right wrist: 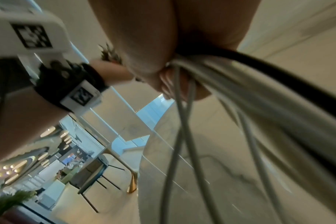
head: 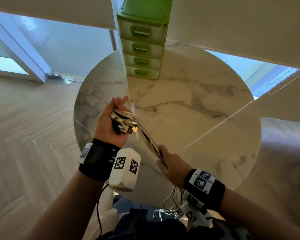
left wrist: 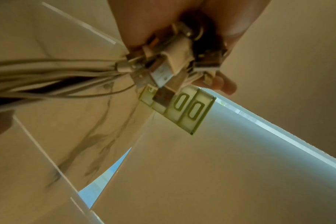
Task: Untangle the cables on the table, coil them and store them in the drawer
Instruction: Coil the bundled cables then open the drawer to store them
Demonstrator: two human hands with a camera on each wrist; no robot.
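My left hand (head: 113, 118) is raised palm-up over the round marble table (head: 197, 104) and grips the plug ends (left wrist: 167, 66) of a bundle of white and black cables (head: 146, 137). The USB plugs (head: 133, 127) stick out past the heel of the palm. The bundle runs taut down and to the right into my right hand (head: 170, 163), whose fingers (right wrist: 167, 81) curl round it. Below that hand the loose cable lengths (right wrist: 184, 136) hang off the near table edge. A green drawer tower (head: 143, 38) stands at the far side of the table with all its drawers closed.
A thin white cord (head: 220, 122) crosses the right half of the tabletop. Herringbone wood floor (head: 28, 129) lies to the left of the table. A chair seat (head: 287, 153) sits at the right. Glass panels (head: 47, 42) and white frames stand beyond.
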